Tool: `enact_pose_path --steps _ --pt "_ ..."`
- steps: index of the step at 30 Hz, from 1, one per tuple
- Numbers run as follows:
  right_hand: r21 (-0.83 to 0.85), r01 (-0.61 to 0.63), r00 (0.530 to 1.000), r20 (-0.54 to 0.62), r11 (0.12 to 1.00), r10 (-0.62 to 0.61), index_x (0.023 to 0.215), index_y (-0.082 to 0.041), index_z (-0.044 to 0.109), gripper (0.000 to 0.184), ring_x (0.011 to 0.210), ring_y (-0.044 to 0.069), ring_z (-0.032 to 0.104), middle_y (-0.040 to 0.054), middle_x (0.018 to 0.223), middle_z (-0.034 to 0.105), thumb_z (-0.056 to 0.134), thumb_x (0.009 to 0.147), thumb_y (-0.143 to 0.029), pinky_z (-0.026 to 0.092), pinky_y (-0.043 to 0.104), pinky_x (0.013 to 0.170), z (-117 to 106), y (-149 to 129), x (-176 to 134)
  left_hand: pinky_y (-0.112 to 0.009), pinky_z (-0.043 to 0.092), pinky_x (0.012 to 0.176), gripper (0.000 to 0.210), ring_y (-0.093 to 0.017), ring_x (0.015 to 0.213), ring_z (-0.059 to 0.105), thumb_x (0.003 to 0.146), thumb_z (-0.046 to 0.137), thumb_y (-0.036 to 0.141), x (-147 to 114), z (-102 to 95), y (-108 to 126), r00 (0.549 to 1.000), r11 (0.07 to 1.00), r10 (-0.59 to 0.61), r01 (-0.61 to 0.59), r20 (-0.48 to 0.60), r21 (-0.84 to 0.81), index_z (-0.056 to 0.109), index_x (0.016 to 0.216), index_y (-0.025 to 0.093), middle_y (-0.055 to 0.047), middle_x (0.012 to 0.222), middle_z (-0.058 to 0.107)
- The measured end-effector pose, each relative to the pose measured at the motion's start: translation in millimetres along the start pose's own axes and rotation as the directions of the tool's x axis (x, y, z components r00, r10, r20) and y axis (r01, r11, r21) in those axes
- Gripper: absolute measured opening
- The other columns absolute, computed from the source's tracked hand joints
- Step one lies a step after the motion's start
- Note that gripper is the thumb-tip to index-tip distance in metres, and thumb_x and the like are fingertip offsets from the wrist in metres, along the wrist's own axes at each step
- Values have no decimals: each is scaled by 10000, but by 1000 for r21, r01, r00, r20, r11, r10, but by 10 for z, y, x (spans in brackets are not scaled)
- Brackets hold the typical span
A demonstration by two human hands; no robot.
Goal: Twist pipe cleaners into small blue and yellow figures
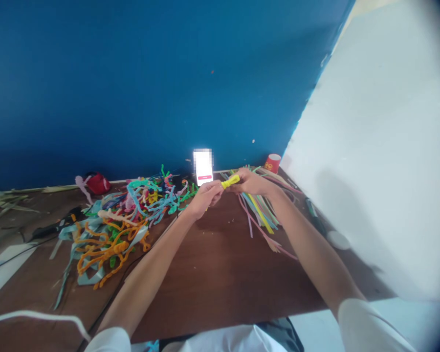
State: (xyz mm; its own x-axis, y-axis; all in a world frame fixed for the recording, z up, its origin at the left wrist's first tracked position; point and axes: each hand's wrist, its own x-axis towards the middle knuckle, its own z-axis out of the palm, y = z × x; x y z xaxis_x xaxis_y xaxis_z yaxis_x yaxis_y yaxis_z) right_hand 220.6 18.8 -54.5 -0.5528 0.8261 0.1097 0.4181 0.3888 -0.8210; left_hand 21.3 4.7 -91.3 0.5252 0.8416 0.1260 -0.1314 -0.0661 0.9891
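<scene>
Between my two hands, above the brown table (205, 264), is a yellow pipe cleaner (231, 181) bent into a narrow looped shape. My left hand (208, 196) is closed around its left end, with the fingers wrapped over it. At the other end, the bent fingers of my right hand (252, 182) pinch the loop. Some of the yellow piece is hidden inside my left fingers. Below and behind my right hand lies a fan of straight pipe cleaners (258, 210) in green, yellow, white and pink.
A lit phone (204, 166) stands against the blue wall (150, 88). On the left lie tangled pipe cleaners (110, 244), a hot glue gun (55, 226) and a red pouch (98, 184). A red cup (273, 163) stands at the back right, near the white wall (381, 146).
</scene>
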Motion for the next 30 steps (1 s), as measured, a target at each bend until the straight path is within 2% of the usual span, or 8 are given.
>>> enact_pose_path --steps 3,6,11,14,18,21,25,30 --pt "25 37 999 11 999 -38 700 -154 692 123 588 124 537 -3 613 619 685 691 -276 401 267 588 -39 62 13 -220 90 447 282 -27 430 211 829 558 349 -3 -10 -1 997 1000 -9 7 82 19 421 661 169 81 526 302" --pt "-4 44 998 -51 999 -45 762 -159 733 144 661 148 573 22 702 671 679 698 -276 423 279 630 -65 45 -6 -227 96 449 282 -34 433 215 825 553 354 -7 -30 3 991 997 -42 34 129 64 424 654 171 78 515 312" --pt "-109 118 991 -54 987 -125 805 -167 750 217 731 164 592 40 784 707 657 768 -359 427 284 676 -65 -29 -42 -240 126 467 263 -52 459 235 812 517 346 -5 -66 0 980 954 -119 69 160 290 428 635 174 64 528 321" --pt "-155 137 990 -18 978 -141 791 -172 733 226 738 160 587 34 789 697 634 790 -375 417 283 688 -37 -45 -29 -252 156 498 265 -63 508 257 802 500 336 9 -80 -14 988 877 -89 16 129 481 424 613 168 49 565 331" --pt "-160 106 993 -27 981 -112 773 -170 704 230 690 136 536 13 745 653 610 804 -378 381 275 655 19 -39 4 -259 164 513 263 -77 538 271 795 491 358 36 -96 -49 998 808 -58 59 -21 586 426 623 170 43 580 324" --pt "-143 98 994 -38 985 -104 759 -169 698 208 663 126 516 4 712 633 621 793 -359 373 273 640 44 -21 17 -252 158 507 248 -78 540 273 796 479 345 49 -97 -73 994 846 0 61 -114 530 420 628 172 43 584 325" --pt "-126 90 992 -78 988 -100 748 -172 706 163 710 145 562 22 756 670 621 779 -308 404 283 673 48 -5 16 -232 135 482 222 -66 499 231 808 464 319 44 -67 -54 980 943 9 58 -201 327 417 645 176 56 560 296" --pt "-53 25 1000 18 998 -24 726 -155 699 209 618 138 571 16 642 635 652 767 -355 432 279 610 66 -20 27 -207 90 450 253 -45 445 163 839 493 364 27 -10 12 986 995 -34 48 -161 82 414 681 184 88 527 222"
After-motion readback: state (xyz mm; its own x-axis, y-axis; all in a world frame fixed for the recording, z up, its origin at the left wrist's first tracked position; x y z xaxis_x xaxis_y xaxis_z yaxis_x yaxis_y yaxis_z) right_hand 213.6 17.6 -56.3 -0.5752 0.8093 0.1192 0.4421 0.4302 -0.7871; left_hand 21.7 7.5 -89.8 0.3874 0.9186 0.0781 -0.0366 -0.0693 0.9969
